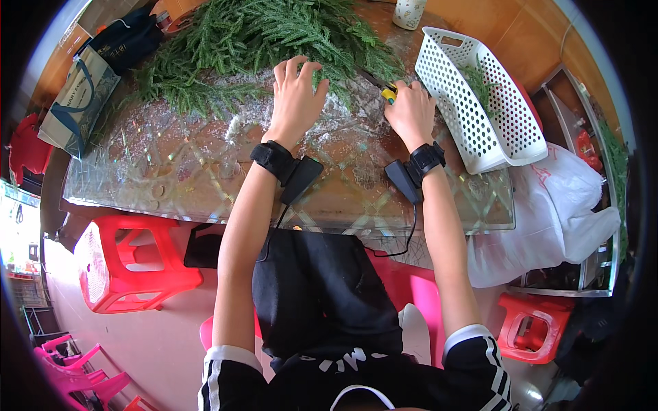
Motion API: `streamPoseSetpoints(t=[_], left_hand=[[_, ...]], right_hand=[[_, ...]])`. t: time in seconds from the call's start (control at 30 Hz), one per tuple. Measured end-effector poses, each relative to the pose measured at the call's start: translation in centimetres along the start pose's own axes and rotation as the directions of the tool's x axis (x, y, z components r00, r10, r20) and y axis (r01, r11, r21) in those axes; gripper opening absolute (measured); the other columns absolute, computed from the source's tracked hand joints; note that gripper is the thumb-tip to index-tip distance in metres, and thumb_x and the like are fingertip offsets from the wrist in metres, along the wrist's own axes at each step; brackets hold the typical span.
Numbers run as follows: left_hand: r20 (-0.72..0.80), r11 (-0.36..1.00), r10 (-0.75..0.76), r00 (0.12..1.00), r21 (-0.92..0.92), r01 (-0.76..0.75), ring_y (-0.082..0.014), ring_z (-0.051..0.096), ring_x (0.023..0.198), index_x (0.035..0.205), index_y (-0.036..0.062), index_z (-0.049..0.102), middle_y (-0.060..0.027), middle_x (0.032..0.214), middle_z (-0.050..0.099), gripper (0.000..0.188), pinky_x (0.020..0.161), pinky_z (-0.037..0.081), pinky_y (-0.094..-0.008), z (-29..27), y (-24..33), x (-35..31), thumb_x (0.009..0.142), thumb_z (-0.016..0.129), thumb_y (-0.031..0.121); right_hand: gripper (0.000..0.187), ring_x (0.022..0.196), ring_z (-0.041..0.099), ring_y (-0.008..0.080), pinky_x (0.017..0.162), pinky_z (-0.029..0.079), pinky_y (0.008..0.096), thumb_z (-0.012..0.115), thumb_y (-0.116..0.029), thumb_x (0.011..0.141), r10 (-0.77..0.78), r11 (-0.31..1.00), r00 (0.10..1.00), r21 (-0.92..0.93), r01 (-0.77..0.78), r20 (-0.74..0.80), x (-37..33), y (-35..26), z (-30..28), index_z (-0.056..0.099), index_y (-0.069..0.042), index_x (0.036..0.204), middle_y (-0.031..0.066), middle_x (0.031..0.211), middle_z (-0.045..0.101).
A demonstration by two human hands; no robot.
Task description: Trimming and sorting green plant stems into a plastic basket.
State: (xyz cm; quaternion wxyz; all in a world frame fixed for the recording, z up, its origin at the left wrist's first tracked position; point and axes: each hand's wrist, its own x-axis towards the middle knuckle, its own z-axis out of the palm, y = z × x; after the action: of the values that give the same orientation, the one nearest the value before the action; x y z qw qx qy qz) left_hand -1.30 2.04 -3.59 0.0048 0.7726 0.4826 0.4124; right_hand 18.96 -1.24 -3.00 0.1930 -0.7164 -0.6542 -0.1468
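A heap of green artificial pine branches (253, 34) covers the far middle of the table. My left hand (296, 99) is at its near edge, fingers apart and slightly bent, fingertips over the greenery; whether they touch a sprig I cannot tell. To the right, my right hand (412, 115) is wrapped round a pair of pliers (389, 94) with yellow and black handles. The dark jaws point up and left, toward the branches. Most of the handles are hidden inside that hand.
White bits are scattered over the glass-topped table (199, 181). A white perforated basket (445, 79) at the right holds a green sprig (478, 88). Beyond stands a patterned cup (409, 12). Bags (81, 103) sit far left; a white plastic bag (541, 219) bulges beside the table; red stools (137, 264) stand below.
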Motion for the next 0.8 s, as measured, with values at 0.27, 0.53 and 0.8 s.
streamPoseSetpoints(t=[0.27, 0.53, 0.8], left_hand=[[0.007, 1.000, 0.001, 1.000, -0.006, -0.001, -0.0364, 0.032, 0.118, 0.110, 0.0068, 0.054, -0.0151, 0.124, 0.043, 0.031, 0.096, 0.033, -0.0460, -0.03, 0.05, -0.07, 0.083, 0.060, 0.021], [0.022, 1.000, -0.003, 1.000, -0.002, 0.003, -0.0363, 0.032, 0.118, 0.111, 0.0071, 0.054, -0.0153, 0.124, 0.043, 0.031, 0.096, 0.033, -0.0461, 0.03, 0.01, -0.05, 0.084, 0.059, 0.022], [0.027, 1.000, 0.000, 1.000, -0.002, 0.000, -0.0362, 0.032, 0.119, 0.111, 0.0064, 0.055, -0.0158, 0.124, 0.043, 0.031, 0.097, 0.033, -0.0459, 0.04, 0.01, -0.02, 0.084, 0.059, 0.022]], right_hand=[[0.025, 0.086, 0.059, 0.0291, 0.074, 0.043, 0.0425, 0.067, -0.015, 0.070, -0.002, 1.000, 1.000, 0.032, 0.002, 0.006, 0.15, 0.11, 0.15, 0.061, -0.003, 0.091, 0.0133, 0.090, 0.058], [0.022, 0.080, 0.062, 0.0294, 0.070, 0.045, 0.0415, 0.067, -0.014, 0.069, -0.017, 0.998, 1.000, 0.067, 0.017, -0.003, 0.33, 0.36, 0.56, 0.062, -0.003, 0.088, 0.0133, 0.086, 0.061], [0.012, 0.071, 0.064, 0.0321, 0.064, 0.050, 0.0401, 0.064, -0.009, 0.067, -0.042, 0.990, 0.999, 0.135, 0.038, 0.024, 0.22, -0.25, -0.04, 0.063, -0.001, 0.077, 0.0163, 0.077, 0.064]])
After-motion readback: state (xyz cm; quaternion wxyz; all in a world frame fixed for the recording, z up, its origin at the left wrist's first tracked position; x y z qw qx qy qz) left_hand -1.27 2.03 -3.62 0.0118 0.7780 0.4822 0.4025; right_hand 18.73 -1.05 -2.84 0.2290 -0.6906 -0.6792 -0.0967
